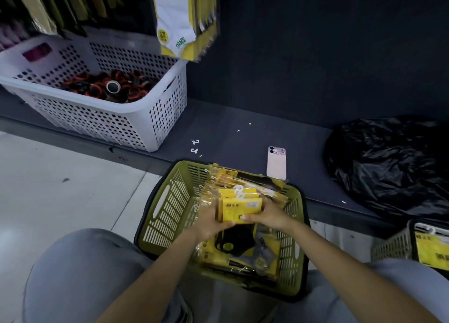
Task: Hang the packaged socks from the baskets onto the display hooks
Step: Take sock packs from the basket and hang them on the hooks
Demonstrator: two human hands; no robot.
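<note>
Both left hand (208,223) and right hand (270,216) clasp yellow packaged socks (239,207) over the olive plastic basket (167,202). Hanger ends point far; hung packs (179,28) lie far-left.

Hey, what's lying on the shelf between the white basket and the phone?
Two small white plastic hooks lie loose on the dark shelf, in the head view.

Pink phone (276,163) face down on dark shelf (243,118), black plastic bag (388,164) at right, white bin (97,118) of black-and-orange rolls (114,86) at left.
</note>
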